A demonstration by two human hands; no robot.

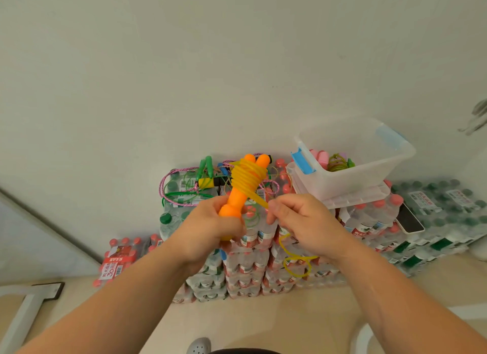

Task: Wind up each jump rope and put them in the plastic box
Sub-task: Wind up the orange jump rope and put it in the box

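Observation:
My left hand (210, 222) grips the lower ends of two orange jump rope handles (237, 195) held side by side, tilted up to the right. Yellow cord (246, 178) is coiled several times around their upper part. My right hand (300, 219) pinches the taut yellow cord just right of the handles; the loose end (295, 264) dangles in loops below that hand. The clear plastic box (350, 177) with blue latches stands at the right on its lid and holds a wound pink-handled rope (320, 156) and a green one (338, 163).
Several unwound ropes, green (181, 192), pink-braided (164, 185) and one with yellow-black handles (209, 182), lie on stacked packs of water bottles (247, 264) against the white wall. A phone (409, 219) lies on packs at the right. More packs (118, 258) sit on the floor left.

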